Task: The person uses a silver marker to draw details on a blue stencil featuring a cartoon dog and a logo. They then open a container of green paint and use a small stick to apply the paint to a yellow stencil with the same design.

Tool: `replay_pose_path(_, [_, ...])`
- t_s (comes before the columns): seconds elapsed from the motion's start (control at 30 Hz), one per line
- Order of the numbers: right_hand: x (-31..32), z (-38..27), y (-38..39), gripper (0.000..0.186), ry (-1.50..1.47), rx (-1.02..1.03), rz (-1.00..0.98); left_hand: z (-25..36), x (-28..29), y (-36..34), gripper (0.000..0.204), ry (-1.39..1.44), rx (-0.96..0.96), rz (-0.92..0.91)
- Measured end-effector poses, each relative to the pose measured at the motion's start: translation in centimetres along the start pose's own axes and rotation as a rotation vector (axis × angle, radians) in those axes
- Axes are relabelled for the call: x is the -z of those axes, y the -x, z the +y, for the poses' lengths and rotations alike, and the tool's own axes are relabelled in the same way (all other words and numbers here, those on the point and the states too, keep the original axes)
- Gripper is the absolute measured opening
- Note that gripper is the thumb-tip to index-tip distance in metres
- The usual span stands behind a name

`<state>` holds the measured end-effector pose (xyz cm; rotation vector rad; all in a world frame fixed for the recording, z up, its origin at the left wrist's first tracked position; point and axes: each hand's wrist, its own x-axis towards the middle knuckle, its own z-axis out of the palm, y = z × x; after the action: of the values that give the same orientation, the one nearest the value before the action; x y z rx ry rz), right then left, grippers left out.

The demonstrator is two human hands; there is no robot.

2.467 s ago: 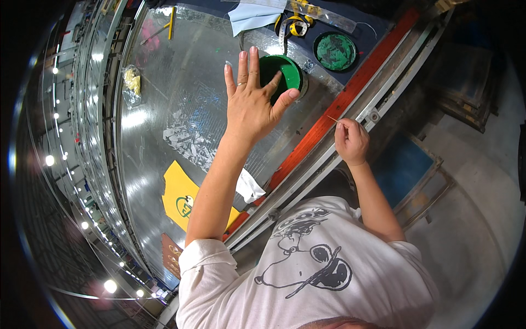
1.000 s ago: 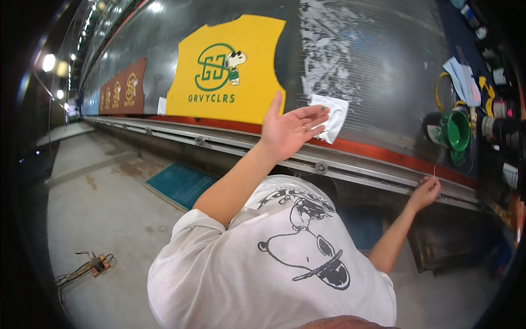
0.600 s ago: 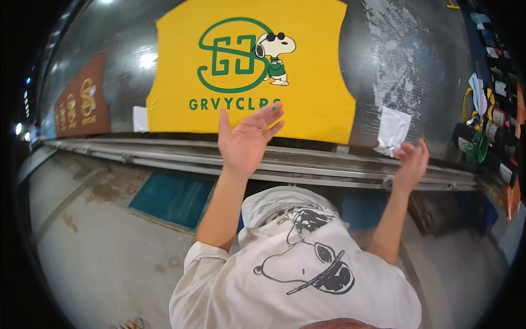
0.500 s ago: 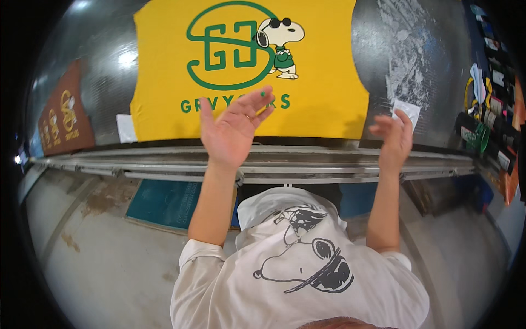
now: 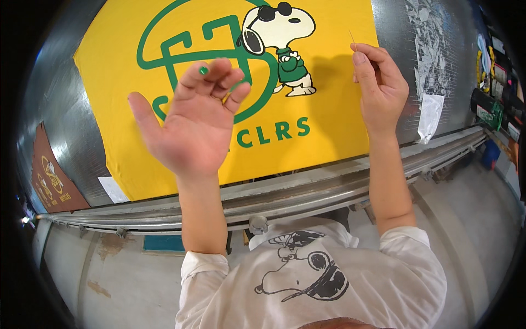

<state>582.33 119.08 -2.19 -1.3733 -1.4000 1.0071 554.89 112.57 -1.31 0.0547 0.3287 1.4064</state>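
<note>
My left hand [image 5: 192,123] is raised over the printed yellow fabric panel [image 5: 329,140], palm up with fingers apart and slightly curled. A small green spot [image 5: 203,71] shows on one of its fingertips. To its right, my right hand [image 5: 383,90] is above the panel's right edge. Its thumb and forefinger pinch a very thin, needle-like piece [image 5: 352,38] that points upward. On the panel are large green lettering and a white cartoon dog [image 5: 290,33] in dark sunglasses and a green top. My left hand hides part of the lettering.
The panel lies on a dark shiny table [image 5: 71,96] with a metal rail [image 5: 307,192] along its near edge. White slips [image 5: 430,118] lie at both sides. A brown printed panel [image 5: 57,183] is at the left, dark rolls and tools [image 5: 490,104] at the right.
Both hands have moved forward over the yellow panel, and the view has tilted and come closer. My right thumb and forefinger now visibly pinch the thin piece. My left hand stays open.
</note>
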Motion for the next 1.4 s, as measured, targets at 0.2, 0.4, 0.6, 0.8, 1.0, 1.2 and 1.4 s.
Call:
replay_pose_path(0.2, [-0.4,0.5,-0.1,0.01,0.039,0.069,-0.025,-1.9,0.7,0.7,0.09,0.066,0.105,-0.047])
replay_pose_path(0.4, [0.0,-0.8,0.6,0.013,0.139,0.265,-0.153,-4.5,-0.8,1.0,0.104,0.006,0.18,0.14])
replay_pose_path(0.6, [-1.0,-1.6,2.0,0.019,0.126,0.36,-0.284,-5.6,-1.9,1.2,0.106,0.076,0.254,0.185])
replay_pose_path(0.8, [-1.9,-1.9,3.0,0.019,0.08,0.326,-0.281,-5.8,-1.1,1.4,0.107,0.11,0.298,0.053])
replay_pose_path(1.0, [-2.1,-1.5,3.4,0.019,0.07,0.275,-0.241,-5.8,-1.2,1.4,0.107,0.136,0.281,0.077])
replay_pose_path(1.2, [-2.1,-1.6,3.3,0.018,0.078,0.282,-0.255,-5.8,-1.0,1.4,0.108,0.153,0.285,0.048])
replay_pose_path(1.4, [-2.1,-1.6,3.0,0.018,0.084,0.31,-0.264,-5.8,-0.9,1.5,0.109,0.15,0.288,0.059])
